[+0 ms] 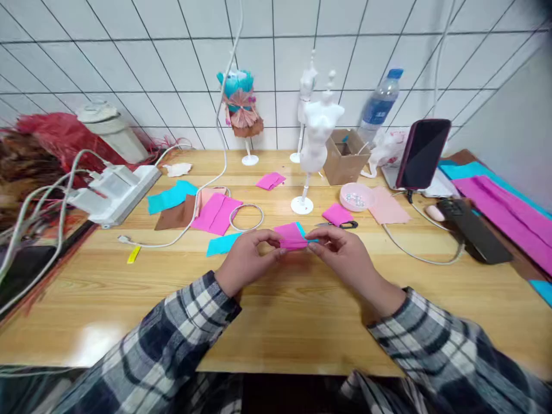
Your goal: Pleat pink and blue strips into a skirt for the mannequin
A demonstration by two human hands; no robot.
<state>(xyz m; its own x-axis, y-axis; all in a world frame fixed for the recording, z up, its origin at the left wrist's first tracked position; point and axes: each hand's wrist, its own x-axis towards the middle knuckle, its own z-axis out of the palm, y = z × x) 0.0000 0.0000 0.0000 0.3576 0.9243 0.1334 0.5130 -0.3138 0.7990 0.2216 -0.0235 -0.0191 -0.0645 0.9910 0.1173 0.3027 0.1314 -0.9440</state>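
Between my two hands is a small piece of pink crepe paper [290,236] with a blue strip [301,229] along its right side. My left hand [252,256] pinches the pink paper at its lower left edge. With thumb and forefinger, my right hand [345,253] grips the right end, where the blue strip sticks out. A blue paper piece [222,244] lies just left of my left hand. Beyond my right hand, scissors [348,224] lie partly under a folded pink paper [337,214]. A white mannequin stand [302,204] rises behind the held paper.
Pink, brown and blue paper sheets [215,213] lie at left beside a white ring [246,217] and a cable [172,245]. A dressed mannequin [242,109], cardboard box [345,164], bead dish [357,196], bottle [382,103] and phone [425,154] stand behind. A power strip [125,198] sits left.
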